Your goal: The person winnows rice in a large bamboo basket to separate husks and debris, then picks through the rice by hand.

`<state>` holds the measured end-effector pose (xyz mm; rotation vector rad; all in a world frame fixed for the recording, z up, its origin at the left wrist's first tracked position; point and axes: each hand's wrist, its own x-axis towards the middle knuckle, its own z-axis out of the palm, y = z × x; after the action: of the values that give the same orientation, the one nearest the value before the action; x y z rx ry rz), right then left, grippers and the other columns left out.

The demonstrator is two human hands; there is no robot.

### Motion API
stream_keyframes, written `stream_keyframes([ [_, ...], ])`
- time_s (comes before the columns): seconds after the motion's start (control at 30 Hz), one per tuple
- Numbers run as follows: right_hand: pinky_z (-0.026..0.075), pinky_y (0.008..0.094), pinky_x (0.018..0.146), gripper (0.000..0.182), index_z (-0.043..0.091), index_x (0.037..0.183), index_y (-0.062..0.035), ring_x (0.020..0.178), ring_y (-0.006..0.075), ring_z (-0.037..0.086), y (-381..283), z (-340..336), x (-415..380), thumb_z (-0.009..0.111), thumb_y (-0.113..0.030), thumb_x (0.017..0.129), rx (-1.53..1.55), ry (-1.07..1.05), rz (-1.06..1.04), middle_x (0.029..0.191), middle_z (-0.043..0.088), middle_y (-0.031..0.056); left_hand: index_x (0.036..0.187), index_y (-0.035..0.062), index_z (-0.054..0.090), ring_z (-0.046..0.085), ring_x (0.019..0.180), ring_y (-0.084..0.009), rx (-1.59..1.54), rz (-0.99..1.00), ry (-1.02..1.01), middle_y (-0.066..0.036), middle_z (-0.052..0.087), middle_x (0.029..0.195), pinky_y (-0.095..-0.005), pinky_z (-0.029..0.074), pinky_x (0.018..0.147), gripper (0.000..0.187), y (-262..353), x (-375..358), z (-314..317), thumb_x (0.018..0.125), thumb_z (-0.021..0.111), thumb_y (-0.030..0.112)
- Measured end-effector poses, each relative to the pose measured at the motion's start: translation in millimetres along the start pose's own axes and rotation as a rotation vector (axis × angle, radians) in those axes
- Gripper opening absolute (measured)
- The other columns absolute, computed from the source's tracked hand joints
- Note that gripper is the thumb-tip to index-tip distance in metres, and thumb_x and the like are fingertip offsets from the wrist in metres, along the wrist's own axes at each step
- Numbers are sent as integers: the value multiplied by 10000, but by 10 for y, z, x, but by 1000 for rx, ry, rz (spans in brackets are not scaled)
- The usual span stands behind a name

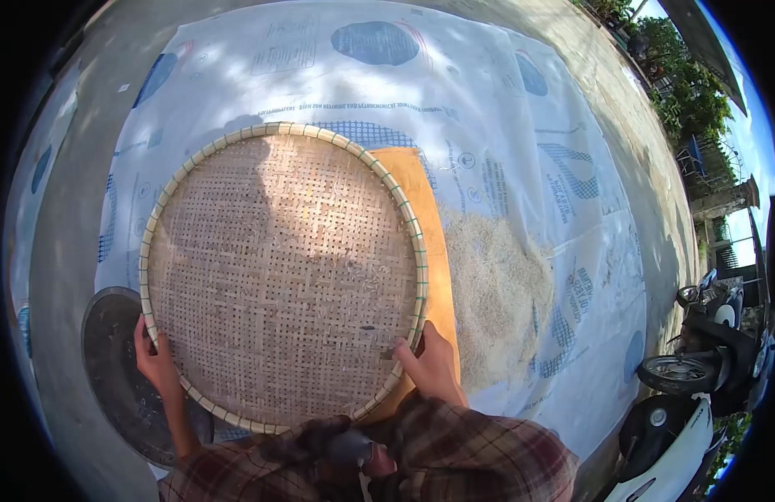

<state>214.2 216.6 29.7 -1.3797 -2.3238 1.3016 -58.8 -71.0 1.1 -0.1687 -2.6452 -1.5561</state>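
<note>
A round woven bamboo sieve (279,243) with a bound rim is held out in front of me, above the ground sheet. My left hand (156,361) grips its rim at the lower left, and my right hand (431,364) grips it at the lower right, thumb over the edge. A few small bits and dark specks lie on the weave near its right side. Beneath the right side of the sieve shows an orange-yellow board or sheet (440,284). Beside that, a pile of pale grain (500,293) is spread on the white printed sheet (479,100).
A dark round basin (111,368) stands at the left, partly under the sieve and my left arm. Motorbikes (680,372) are parked at the right. Concrete ground (65,217) surrounds the sheet, with another printed sheet (36,201) farther left and plants (680,84) at the upper right.
</note>
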Motion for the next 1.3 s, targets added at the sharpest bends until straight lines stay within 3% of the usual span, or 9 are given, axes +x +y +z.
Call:
stream_keyframes([
  [0.17, 438, 421, 568, 277, 488, 825, 26, 596, 353, 572, 77, -159, 273, 587, -225, 762, 89, 170, -77, 642, 559, 204, 1292, 16, 412, 565, 794, -149, 17, 96, 95, -127, 608, 936, -278, 454, 724, 488, 241, -215, 48, 807, 463, -6],
  [0.37, 447, 413, 588, 285, 505, 864, 19, 640, 342, 590, -79, -515, 115, 591, -225, 745, -148, 30, -21, 693, 582, 201, 1284, -4, 366, 563, 892, -181, 12, -120, -327, -149, 592, 970, -300, 444, 777, 528, 98, 10, -26, 766, 460, -39],
  [0.43, 466, 402, 638, 312, 518, 929, 22, 705, 323, 612, -205, -298, 114, 592, -224, 751, -156, -69, -22, 761, 605, 204, 1223, -17, 404, 574, 787, -169, 137, 216, -350, -136, 599, 889, -300, 457, 724, 472, -305, 575, -185, 757, 476, -23],
  [0.5, 466, 384, 783, 449, 487, 1109, 21, 873, 288, 610, 5, 13, 258, 599, -242, 762, 263, -185, -191, 940, 611, 198, 1117, -16, 483, 576, 726, -180, 224, 125, -452, -127, 600, 854, -313, 469, 688, 390, -269, 935, -354, 734, 531, 43],
  [0.57, 431, 375, 885, 561, 416, 1230, 12, 978, 271, 578, 278, 120, 492, 603, -246, 768, 261, -355, -148, 1062, 587, 178, 1005, -21, 537, 582, 701, -203, 433, -435, -898, -131, 604, 846, -324, 484, 634, 327, -13, 1228, -344, 715, 571, 126],
  [0.73, 508, 290, 674, 439, 578, 1022, 1, 787, 197, 640, -51, -365, 922, 587, -364, 779, 43, -716, 82, 908, 642, 156, 977, -47, 577, 611, 716, -262, 360, -619, -838, -150, 621, 849, -339, 491, 574, 404, 80, 1421, 24, 739, 622, 276],
  [0.83, 498, 243, 541, 465, 627, 842, -1, 598, 162, 636, 21, -266, 1230, 552, -456, 788, 51, -557, 240, 709, 646, 120, 1032, -27, 575, 621, 767, -293, 93, -489, -693, -166, 631, 859, -353, 487, 645, 456, 14, 1232, 259, 748, 639, 324],
  [0.97, 479, 222, 501, 465, 606, 726, -12, 526, 152, 612, 59, -390, 1203, 512, -456, 826, -17, -711, 90, 611, 619, 94, 988, -1, 564, 617, 785, -316, 371, 7, -209, -178, 626, 843, -366, 464, 680, 330, -29, 956, 408, 806, 599, 273],
  [1.3, 425, 251, 452, 333, 518, 710, -35, 503, 139, 578, 250, -112, 973, 601, -337, 823, 383, -165, 138, 561, 578, 75, 835, -6, 562, 543, 705, -360, 271, 190, -54, -182, 548, 766, -420, 416, 638, 218, 72, 604, 318, 821, 591, 210],
])
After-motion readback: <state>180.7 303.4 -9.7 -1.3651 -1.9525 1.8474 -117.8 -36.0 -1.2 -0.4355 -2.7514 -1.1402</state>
